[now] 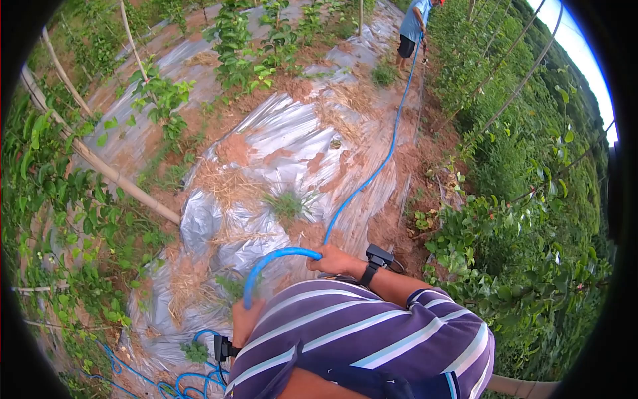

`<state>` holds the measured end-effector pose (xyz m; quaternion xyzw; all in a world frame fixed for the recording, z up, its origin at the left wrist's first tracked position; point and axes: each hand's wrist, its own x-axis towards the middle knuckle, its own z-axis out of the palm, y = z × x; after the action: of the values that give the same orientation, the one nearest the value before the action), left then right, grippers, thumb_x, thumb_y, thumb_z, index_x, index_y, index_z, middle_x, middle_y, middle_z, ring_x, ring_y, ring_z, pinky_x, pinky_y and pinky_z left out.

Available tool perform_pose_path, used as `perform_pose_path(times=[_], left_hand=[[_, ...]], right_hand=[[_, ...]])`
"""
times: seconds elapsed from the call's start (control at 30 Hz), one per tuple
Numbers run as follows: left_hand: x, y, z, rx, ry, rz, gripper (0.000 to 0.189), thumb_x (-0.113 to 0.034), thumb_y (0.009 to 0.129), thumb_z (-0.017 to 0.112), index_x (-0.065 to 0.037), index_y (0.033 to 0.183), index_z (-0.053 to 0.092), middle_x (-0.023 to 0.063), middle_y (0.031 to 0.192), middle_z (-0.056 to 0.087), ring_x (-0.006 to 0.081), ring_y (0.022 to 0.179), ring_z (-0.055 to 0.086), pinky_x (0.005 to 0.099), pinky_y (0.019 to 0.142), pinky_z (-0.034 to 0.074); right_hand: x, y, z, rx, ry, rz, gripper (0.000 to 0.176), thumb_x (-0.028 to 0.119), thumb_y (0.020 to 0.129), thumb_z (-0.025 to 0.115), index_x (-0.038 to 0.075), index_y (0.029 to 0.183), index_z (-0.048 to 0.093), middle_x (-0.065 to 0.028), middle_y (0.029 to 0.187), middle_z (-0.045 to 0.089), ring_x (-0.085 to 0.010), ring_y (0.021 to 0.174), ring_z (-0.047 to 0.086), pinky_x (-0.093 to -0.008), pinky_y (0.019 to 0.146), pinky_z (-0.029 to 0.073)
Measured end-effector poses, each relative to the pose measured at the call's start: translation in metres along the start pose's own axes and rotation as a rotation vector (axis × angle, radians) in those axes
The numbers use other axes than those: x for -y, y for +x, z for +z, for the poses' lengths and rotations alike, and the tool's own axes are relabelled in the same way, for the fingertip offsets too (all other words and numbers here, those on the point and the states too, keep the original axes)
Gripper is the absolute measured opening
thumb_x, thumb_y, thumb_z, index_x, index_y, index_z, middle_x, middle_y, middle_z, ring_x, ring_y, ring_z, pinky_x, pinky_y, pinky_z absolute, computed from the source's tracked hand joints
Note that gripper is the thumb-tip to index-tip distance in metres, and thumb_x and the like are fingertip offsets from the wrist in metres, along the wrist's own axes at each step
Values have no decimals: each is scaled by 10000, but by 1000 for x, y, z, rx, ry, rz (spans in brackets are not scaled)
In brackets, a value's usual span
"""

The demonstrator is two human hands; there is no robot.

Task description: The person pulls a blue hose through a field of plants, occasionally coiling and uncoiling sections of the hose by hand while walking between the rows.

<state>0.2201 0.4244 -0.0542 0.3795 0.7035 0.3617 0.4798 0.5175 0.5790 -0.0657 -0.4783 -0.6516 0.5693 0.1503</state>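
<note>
A blue hose (280, 253) arches between my two hands, in front of my striped shirt. My right hand (334, 260) is closed around it at the lower middle of the view, with a dark device strapped to the wrist. Lower and to the left, my left hand (244, 322) also grips the hose; my shirt partly hides its fingers. From my right hand the hose runs up the slope to another person (413, 28), whose hand is on or near it. More blue hose lies in loose loops on the ground at lower left.
Silvery plastic sheeting (292, 130) covers the ground, with patches of soil, straw (229, 185) and weeds (287, 205). A wooden pole (123, 181) leans at left among leafy plants. Dense green plants (515, 239) line the right side.
</note>
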Motion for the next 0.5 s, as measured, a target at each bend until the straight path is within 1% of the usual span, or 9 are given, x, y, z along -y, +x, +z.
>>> perform_pose_path(times=[0.2, 0.27, 0.5], left_hand=[[-1, 0, 1, -17, 6, -4, 228, -203, 860, 756, 1, 783, 693, 12, 672, 646, 86, 630, 556, 292, 584, 449], [-7, -2, 1, -10, 1, 3, 223, -202, 861, 755, 3, 793, 699, 14, 677, 653, 85, 630, 561, 290, 585, 450], [-4, -1, 2, -13, -9, 4, 221, -200, 864, 754, -1, 787, 699, 11, 678, 652, 81, 627, 558, 285, 581, 446]], right_hand=[[3, -1, -2, 16, -5, -13, 202, 245, 801, 703, 54, 866, 707, -96, 711, 661, -178, 673, 597, -371, 645, 476], [1, 1, -2, 1, -36, 11, 208, 250, 803, 702, 55, 874, 710, -101, 729, 671, -183, 685, 603, -372, 661, 483], [-5, 4, -2, 16, -30, 10, 212, 253, 804, 700, 58, 887, 716, -103, 742, 679, -186, 699, 615, -366, 676, 493]])
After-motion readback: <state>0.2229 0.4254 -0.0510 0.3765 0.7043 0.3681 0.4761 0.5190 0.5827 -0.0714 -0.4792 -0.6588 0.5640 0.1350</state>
